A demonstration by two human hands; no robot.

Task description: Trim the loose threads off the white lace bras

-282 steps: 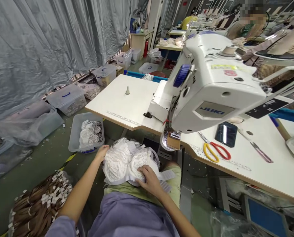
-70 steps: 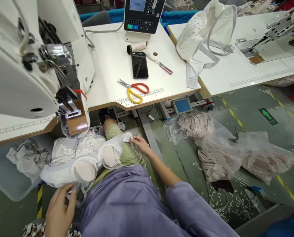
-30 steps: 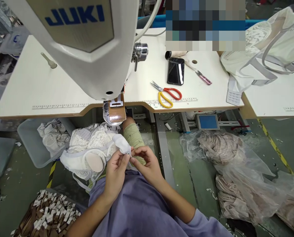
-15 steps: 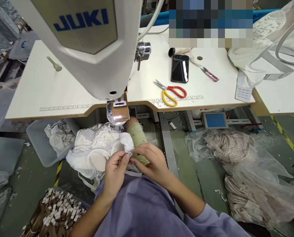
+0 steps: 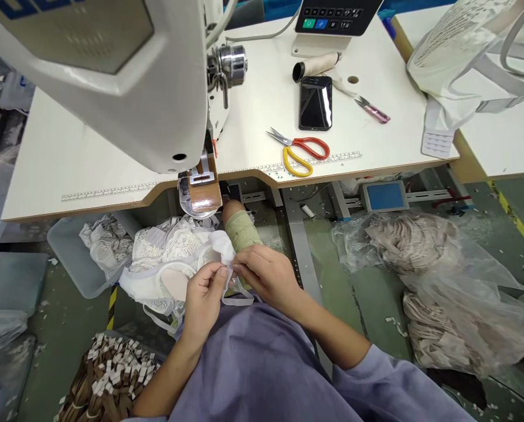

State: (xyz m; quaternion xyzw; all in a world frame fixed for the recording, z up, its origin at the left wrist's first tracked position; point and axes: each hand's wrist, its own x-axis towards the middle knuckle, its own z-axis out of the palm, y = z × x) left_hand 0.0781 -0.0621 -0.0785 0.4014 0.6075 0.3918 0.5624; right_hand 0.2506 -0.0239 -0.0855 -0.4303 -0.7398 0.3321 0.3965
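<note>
A pile of white lace bras [image 5: 167, 261] lies on my lap, under the head of a white sewing machine [image 5: 112, 76]. My left hand [image 5: 203, 302] and my right hand [image 5: 266, 275] meet over my lap. Both pinch the end of the white strap [image 5: 227, 261] of the top bra, fingertips almost touching. A loose loop of strap [image 5: 238, 300] hangs below the hands. The machine's presser area with a brown block [image 5: 200, 190] sits just above the pile.
The white sewing table [image 5: 262, 117] carries red and yellow scissors [image 5: 298, 153], a black phone [image 5: 315, 102], a thread spool [image 5: 315, 65], snips [image 5: 371, 109] and a control panel [image 5: 336, 14]. More white bras [image 5: 464, 53] lie at the right. Clear bins [image 5: 75, 261], bagged beige garments [image 5: 429, 281] and brown tagged straps [image 5: 108, 381] are on the floor.
Both hands stayed pinched on the strap end, working it slightly. The view dropped a little and shifted, so the machine head fills more of the top left.
</note>
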